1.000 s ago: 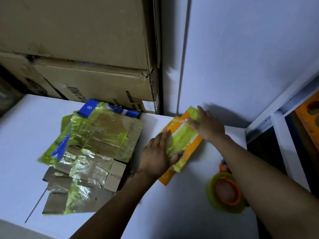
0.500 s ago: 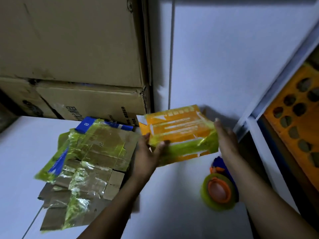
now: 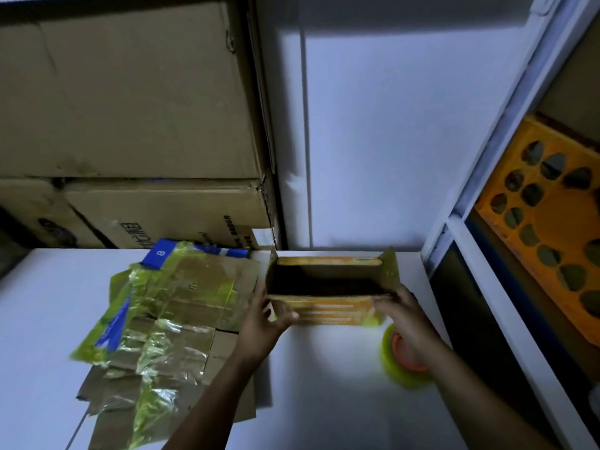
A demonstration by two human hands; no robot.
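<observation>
As you hold it: orange box (image 3: 334, 315), mouth open.
Left hand (image 3: 259, 326): fingers clamp its left end.
Right hand (image 3: 402, 313): fingers clamp right end.

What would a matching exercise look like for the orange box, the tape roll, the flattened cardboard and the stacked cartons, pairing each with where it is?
Things:
1. orange box
2. tape roll
3. flattened cardboard
4. stacked cartons

Places:
A. beyond the far edge of the table, on the left
B. held between the left hand and the right hand
C. lying flat on the table, left of both hands
D. on the table, partly under the right forearm

Pairs: 1-B, 2-D, 3-C, 4-A
</observation>
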